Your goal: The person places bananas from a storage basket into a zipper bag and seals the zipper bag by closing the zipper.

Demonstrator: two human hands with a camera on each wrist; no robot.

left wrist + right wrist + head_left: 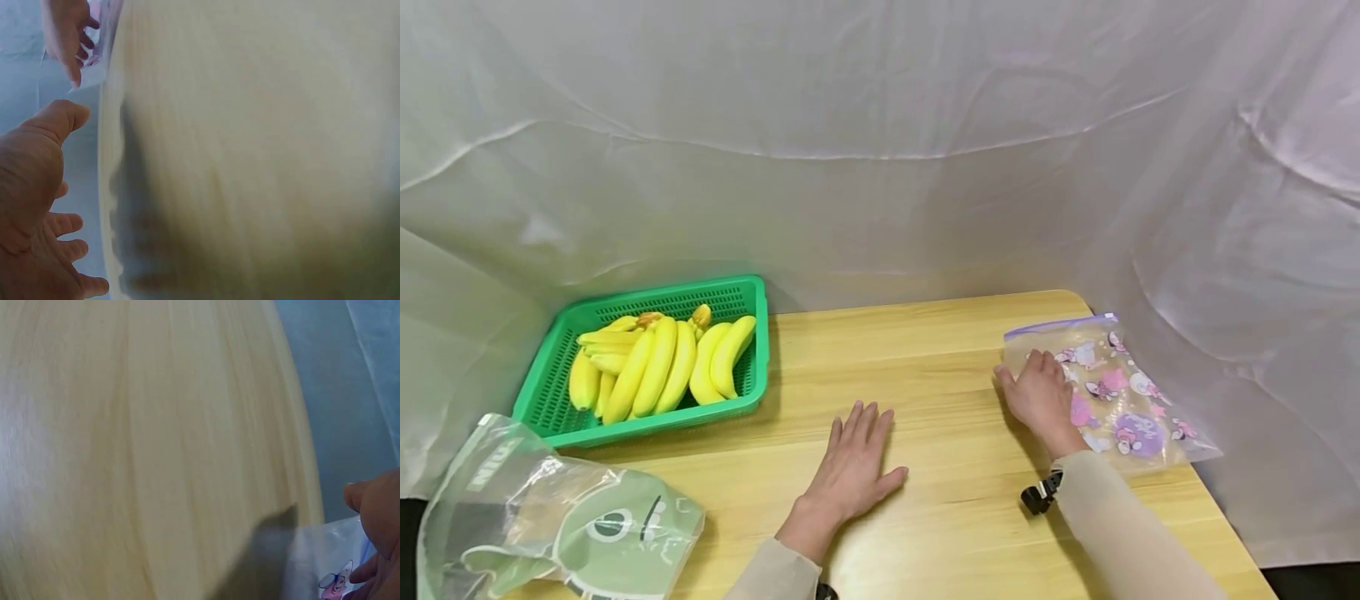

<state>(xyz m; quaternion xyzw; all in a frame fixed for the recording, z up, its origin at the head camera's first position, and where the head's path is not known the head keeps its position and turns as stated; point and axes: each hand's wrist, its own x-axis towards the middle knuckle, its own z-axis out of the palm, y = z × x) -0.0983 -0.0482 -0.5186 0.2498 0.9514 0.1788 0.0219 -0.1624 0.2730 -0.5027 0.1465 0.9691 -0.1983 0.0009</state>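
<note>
My left hand (850, 467) is over the middle of the wooden table, fingers straight and thumb spread, holding nothing. In the left wrist view its shadow falls on the wood beside the fingers. On the right, my right hand (1040, 397) overlaps the left side of a clear zip bag (1138, 429) with a purple zip edge and pink and purple cartoon prints. Its fingers look relaxed and the thumb points outward. The bag lies flat near the table's right edge. The right wrist view shows a corner of the bag (340, 578) just below this hand's fingers.
A green basket (758, 333) with several yellow bananas (655, 367) stands at the back left. In front of it lies a clear bag with a green cartoon face (625, 533). Pale cloth (880, 150) hangs behind the table (925, 358) and at both sides.
</note>
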